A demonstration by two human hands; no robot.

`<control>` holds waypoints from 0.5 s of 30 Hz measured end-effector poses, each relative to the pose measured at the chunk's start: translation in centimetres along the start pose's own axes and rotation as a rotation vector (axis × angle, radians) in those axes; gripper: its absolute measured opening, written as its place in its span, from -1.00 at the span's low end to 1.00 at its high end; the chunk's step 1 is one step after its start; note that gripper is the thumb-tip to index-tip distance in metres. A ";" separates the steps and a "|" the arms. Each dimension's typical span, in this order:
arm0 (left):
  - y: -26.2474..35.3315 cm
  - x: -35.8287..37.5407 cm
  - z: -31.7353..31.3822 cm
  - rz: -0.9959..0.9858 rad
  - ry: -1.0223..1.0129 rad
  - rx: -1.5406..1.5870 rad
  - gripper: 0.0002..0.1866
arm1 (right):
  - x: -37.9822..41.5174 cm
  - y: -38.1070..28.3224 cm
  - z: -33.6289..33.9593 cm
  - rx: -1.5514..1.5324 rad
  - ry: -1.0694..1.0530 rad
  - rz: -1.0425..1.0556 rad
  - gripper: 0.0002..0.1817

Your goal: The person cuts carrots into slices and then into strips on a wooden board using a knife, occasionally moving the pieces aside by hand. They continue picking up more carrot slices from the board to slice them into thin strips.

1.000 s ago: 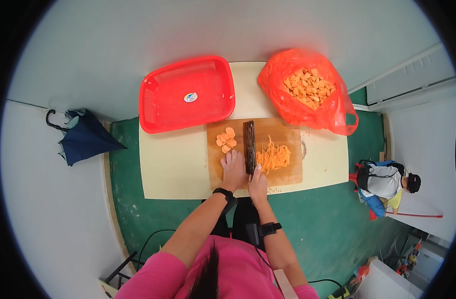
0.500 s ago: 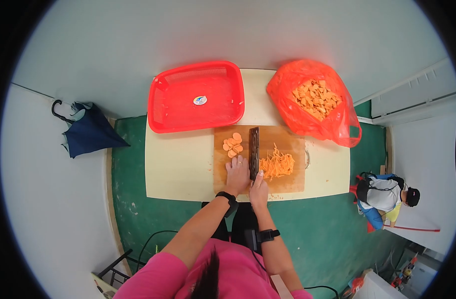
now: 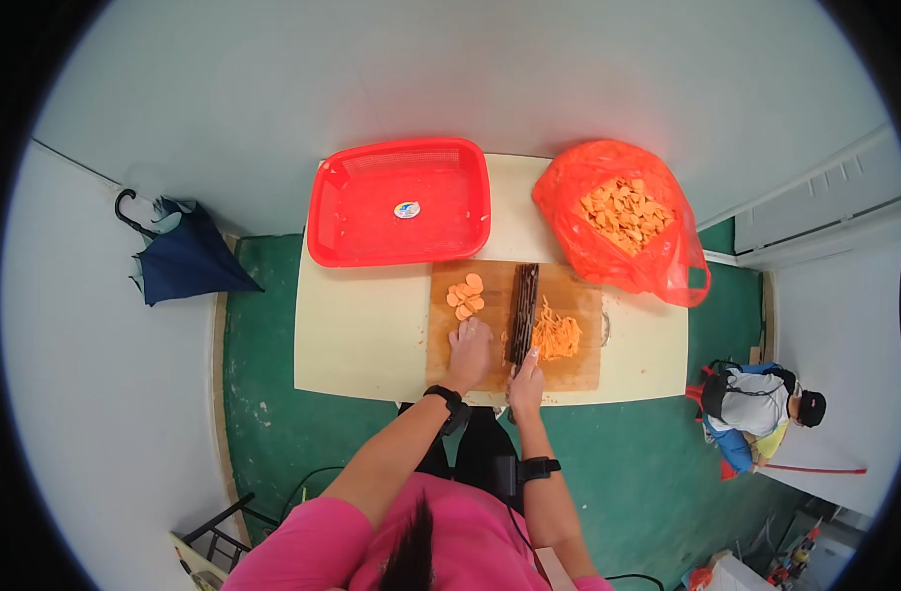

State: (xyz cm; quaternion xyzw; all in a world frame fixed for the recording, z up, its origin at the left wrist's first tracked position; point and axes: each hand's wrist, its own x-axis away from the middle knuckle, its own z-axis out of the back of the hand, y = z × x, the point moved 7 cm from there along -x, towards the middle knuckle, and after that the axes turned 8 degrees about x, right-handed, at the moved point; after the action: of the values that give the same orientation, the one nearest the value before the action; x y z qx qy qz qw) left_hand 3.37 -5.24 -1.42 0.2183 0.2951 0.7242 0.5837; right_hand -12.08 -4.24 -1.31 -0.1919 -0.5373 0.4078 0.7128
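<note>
My right hand [image 3: 525, 382] is wrapped around the handle of a cleaver [image 3: 523, 313], whose dark, patterned broad blade points away from me over the wooden cutting board [image 3: 569, 376]. The blade lies along the left side of a heap of orange shreds [image 3: 559, 335], overlapping its edge in this view. To the left of the cleaver, my left hand [image 3: 469, 353] rests on the board, holding nothing, with its fingers stretched forward. Just beyond those fingertips sits a small group of round orange slices [image 3: 465, 295].
A red plastic basket [image 3: 318, 222] stands at the table's back left. At the back right, a red plastic bag [image 3: 569, 202] is filled with orange slices [image 3: 626, 212]. A blue umbrella [image 3: 190, 258] leans by the left wall. Another person [image 3: 756, 404] is off to the right with a red-handled tool.
The cleaver has shifted right, away from my left hand, and its blade now shows broader. The shred heap looks narrower beside it. The camera view has moved slightly.
</note>
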 end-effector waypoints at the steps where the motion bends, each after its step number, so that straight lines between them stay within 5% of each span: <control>1: 0.0 0.0 0.2 -0.004 -0.001 -0.001 -0.87 | -0.1 0.0 -0.1 -0.005 -0.002 0.022 -0.21; 8: 0.4 0.3 3.7 -0.027 0.082 0.132 -0.94 | 1.3 -0.4 -1.7 -0.245 -0.157 -0.165 -0.24; 15: -4.3 0.3 6.9 0.158 0.256 0.283 -0.94 | -0.4 -0.1 0.2 -0.085 -0.042 -0.022 -0.21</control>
State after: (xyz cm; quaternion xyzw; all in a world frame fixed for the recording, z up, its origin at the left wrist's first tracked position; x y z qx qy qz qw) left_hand 10.91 -3.09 0.72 0.2269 0.4475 0.7410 0.4464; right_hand -12.27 -4.58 -1.42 -0.2076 -0.5713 0.3807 0.6969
